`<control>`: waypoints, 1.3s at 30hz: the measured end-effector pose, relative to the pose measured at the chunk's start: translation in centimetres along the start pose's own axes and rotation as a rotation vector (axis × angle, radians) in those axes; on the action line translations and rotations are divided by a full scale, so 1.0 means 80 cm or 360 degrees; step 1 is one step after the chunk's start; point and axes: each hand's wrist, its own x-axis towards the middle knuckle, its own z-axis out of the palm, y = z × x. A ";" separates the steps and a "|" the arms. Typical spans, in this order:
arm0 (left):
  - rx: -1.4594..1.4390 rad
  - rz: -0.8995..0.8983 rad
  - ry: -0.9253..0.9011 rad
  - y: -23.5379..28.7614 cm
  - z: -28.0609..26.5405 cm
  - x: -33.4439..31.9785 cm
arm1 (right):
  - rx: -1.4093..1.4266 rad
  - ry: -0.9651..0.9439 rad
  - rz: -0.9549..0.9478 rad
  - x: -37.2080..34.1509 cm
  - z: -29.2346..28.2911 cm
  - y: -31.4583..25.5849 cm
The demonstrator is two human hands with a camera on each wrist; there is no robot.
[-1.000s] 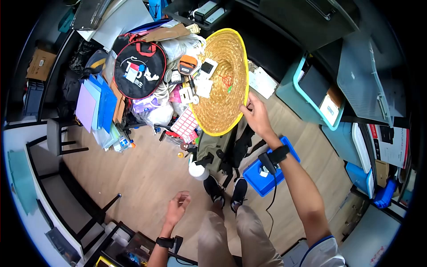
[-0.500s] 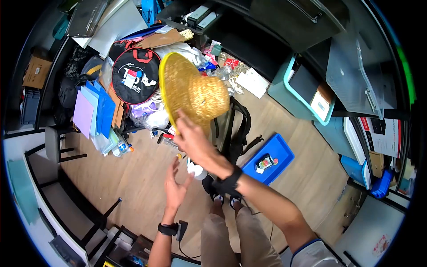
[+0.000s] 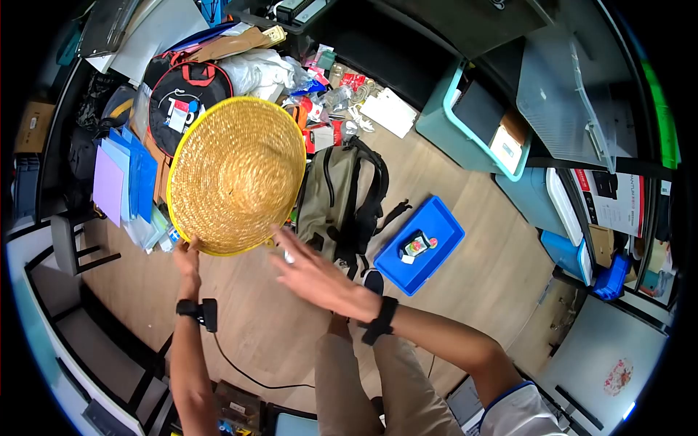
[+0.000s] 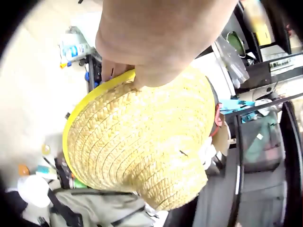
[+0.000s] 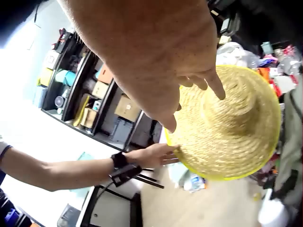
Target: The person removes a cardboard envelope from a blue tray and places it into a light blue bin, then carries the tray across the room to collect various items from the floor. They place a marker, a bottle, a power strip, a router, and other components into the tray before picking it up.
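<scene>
The wood-look floor (image 3: 502,240) spreads beneath everything, with a teal bin (image 3: 435,123) at the upper right of the head view, its top uncovered and upright contents showing. A grey-green backpack (image 3: 327,192) with black straps lies on the floor, just to the right of a straw hat (image 3: 240,174) in that view. The hat is up in front of the person, crown facing the head camera, its yellow-edged brim hiding the lower part of a round black bag (image 3: 163,120) with red trim. A blue tray (image 3: 440,229) rests on the floor, well apart from the hat. Near the round bag, blue folders (image 3: 143,171) and a purple sheet (image 3: 107,185) lean at the edge of the clutter. Of the 2 hands, the right hand (image 3: 316,280) is blurred; its grip is loose, fingers extended beside the brim, and I cannot tell whether they touch it. The left hand's (image 3: 187,260) grip pinches the brim at its lower-left edge. Smallest, a printed packet (image 3: 418,245) lies inside the tray.
</scene>
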 end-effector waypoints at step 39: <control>0.0134 -0.0547 -0.0787 -0.164 0.142 -0.335 | 0.0812 0.0474 0.1328 -0.093 0.121 0.617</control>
